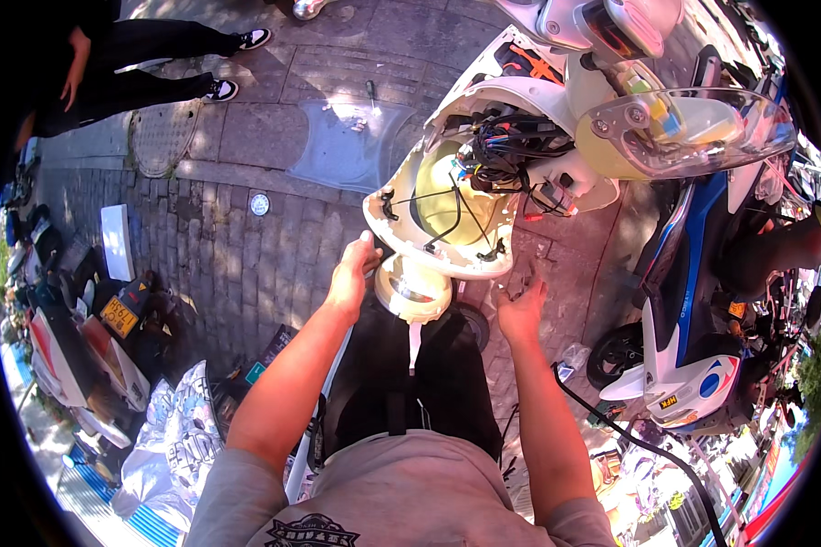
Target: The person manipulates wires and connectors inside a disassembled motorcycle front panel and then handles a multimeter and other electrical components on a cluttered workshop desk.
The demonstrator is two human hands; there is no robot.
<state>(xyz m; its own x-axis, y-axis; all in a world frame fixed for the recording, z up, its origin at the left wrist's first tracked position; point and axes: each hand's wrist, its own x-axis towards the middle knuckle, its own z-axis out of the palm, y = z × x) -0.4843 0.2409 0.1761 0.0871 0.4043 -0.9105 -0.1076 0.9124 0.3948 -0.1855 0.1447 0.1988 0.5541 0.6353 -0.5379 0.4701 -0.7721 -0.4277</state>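
Note:
In front of me stands a cream scooter with its front opened up. Its detached-looking front panel (pixel 470 258) faces me, with black clips and thin black rods across a yellowish inner part (pixel 442 196). My left hand (pixel 351 273) is closed at the panel's left edge, thumb upward, fingers partly hidden behind it. My right hand (pixel 523 305) hangs just below the panel's right corner, fingers bent and apart, nothing clearly visible in them. Below the panel, between my knees, is the rounded cream front mudguard (pixel 413 287). A bundle of dark wires (pixel 515 150) lies exposed beyond the panel.
A clear windshield (pixel 693 132) juts out at the upper right. On the paving lie a translucent sheet (pixel 342 146) and a screwdriver (pixel 370 91). A blue-and-white scooter (pixel 693 273) stands at the right, more scooters (pixel 82 356) at the left. A person's legs (pixel 155 68) show upper left.

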